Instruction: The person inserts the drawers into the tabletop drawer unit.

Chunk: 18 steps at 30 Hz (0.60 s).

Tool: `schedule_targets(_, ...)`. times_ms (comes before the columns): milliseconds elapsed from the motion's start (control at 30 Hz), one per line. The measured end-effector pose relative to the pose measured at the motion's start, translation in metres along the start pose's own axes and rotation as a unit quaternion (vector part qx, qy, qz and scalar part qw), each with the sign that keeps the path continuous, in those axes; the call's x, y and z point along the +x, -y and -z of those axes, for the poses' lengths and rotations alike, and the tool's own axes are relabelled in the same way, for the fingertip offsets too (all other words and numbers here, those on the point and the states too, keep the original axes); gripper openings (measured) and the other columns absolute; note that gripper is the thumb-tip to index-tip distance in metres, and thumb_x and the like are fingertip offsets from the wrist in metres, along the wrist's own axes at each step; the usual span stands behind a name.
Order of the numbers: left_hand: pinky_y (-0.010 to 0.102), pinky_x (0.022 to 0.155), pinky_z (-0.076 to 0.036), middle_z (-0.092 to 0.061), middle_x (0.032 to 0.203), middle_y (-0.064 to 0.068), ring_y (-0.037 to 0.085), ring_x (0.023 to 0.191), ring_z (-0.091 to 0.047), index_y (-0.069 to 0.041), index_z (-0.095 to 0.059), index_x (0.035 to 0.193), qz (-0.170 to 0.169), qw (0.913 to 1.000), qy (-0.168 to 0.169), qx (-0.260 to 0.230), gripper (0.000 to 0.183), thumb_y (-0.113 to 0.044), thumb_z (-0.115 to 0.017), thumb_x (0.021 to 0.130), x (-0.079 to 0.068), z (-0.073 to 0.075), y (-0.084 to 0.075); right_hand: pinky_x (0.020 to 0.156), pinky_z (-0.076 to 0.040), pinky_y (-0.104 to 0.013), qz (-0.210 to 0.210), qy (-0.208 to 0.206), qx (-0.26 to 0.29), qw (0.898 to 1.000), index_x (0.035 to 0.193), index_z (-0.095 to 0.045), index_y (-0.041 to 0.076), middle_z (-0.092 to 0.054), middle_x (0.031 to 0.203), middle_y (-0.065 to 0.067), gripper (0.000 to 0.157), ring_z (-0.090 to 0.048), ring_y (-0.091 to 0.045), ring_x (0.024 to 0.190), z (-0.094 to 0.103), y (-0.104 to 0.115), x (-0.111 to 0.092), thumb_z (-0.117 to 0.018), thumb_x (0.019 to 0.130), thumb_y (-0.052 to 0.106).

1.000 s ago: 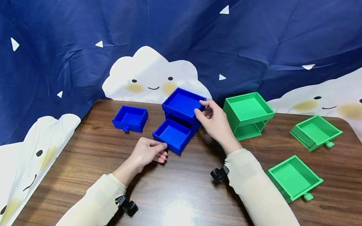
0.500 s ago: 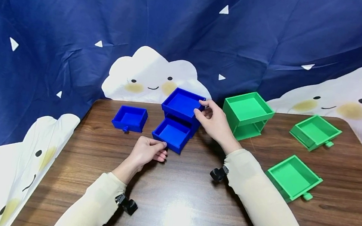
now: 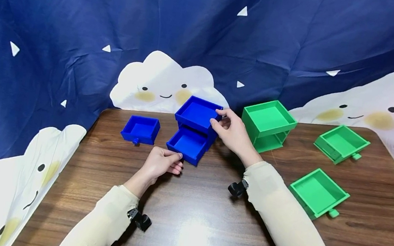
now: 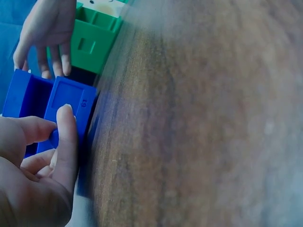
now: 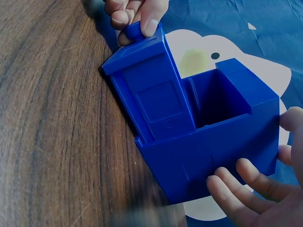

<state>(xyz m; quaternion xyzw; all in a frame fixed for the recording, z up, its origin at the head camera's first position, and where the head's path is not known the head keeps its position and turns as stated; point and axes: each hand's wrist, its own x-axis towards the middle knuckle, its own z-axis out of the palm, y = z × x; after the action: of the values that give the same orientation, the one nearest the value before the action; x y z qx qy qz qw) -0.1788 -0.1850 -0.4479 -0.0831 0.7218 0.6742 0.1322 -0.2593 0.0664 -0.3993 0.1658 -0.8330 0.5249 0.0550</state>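
Observation:
A blue two-tier cabinet (image 3: 198, 112) stands at the table's back middle, its upper slot hollow. Out of its lower slot sticks a blue drawer (image 3: 187, 145), partway in. My left hand (image 3: 159, 162) pinches the round knob (image 5: 135, 31) on that drawer's front between thumb and fingers. At the cabinet's right side my right hand (image 3: 233, 132) holds the top corner, thumb near the front edge and other fingers along the side wall. In the right wrist view the fingertips (image 5: 218, 178) lie against this wall. A second blue drawer (image 3: 141, 129) rests on the table to the left.
Close by on the right stands a green cabinet (image 3: 270, 117) with a hollow front. Two green drawers, one farther back (image 3: 343, 142) and one nearer (image 3: 319, 191), lie right of it. A blue cloud-print curtain (image 3: 209, 26) hangs behind the wooden table (image 3: 207, 222).
The lower blue drawer has slid slightly farther into the blue cabinet, my left hand moving with its knob. My right hand has kept its place on the cabinet.

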Motion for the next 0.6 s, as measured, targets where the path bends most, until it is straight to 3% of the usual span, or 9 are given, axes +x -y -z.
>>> schedule_targets(600,0.025,0.061,-0.064,-0.073,0.07,0.005,0.01,0.058,-0.071,0.021,-0.07,0.118,0.0,1.0,-0.002,-0.007,0.028,-0.003,-0.065,0.105,0.0088,-0.0065,-0.005,0.084,-0.054,-0.033,0.003,-0.008,0.003,1.0,0.14,-0.065,-0.001,-0.069,0.102,-0.019,0.042,-0.066,-0.03,0.091,-0.0007,-0.0016,0.0012,-0.072,0.104,0.019)
